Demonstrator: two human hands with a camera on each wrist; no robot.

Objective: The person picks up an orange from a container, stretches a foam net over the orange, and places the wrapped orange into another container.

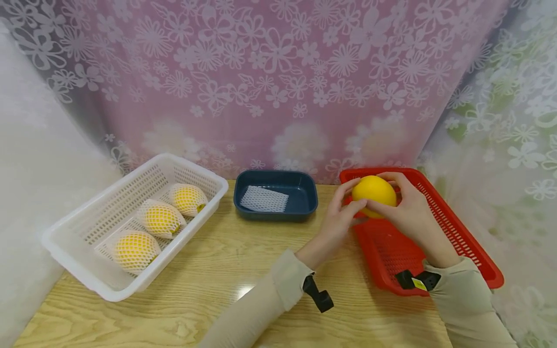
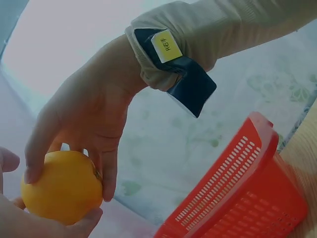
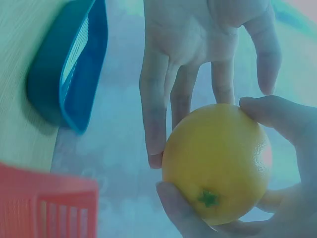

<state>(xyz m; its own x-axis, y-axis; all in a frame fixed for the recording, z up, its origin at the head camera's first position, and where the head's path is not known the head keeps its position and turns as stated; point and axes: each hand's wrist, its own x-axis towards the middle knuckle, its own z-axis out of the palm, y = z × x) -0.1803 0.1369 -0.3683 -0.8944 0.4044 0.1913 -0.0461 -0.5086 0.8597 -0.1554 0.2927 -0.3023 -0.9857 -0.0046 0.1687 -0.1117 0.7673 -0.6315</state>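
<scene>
An orange (image 1: 374, 193), yellow with a small green calyx (image 3: 208, 198) visible in the right wrist view, is held in the air over the red basket (image 1: 378, 241). My right hand (image 1: 415, 215) grips it from the right with thumb and fingers. On its left side, my left hand (image 1: 332, 222) also holds it between thumb and fingers. Three more yellow fruits, one of them the middle fruit (image 1: 161, 220), sit in white foam nets inside the white basket (image 1: 56, 234). The lower parts of some fingers are hidden behind the orange.
A dark blue tray (image 1: 304, 193) at the back middle contains a flat white foam net (image 1: 264, 199). The baskets and tray stand on a wooden table (image 1: 209, 285). A pink flowered curtain (image 1: 261, 87) hangs behind, with pale fabric at both sides.
</scene>
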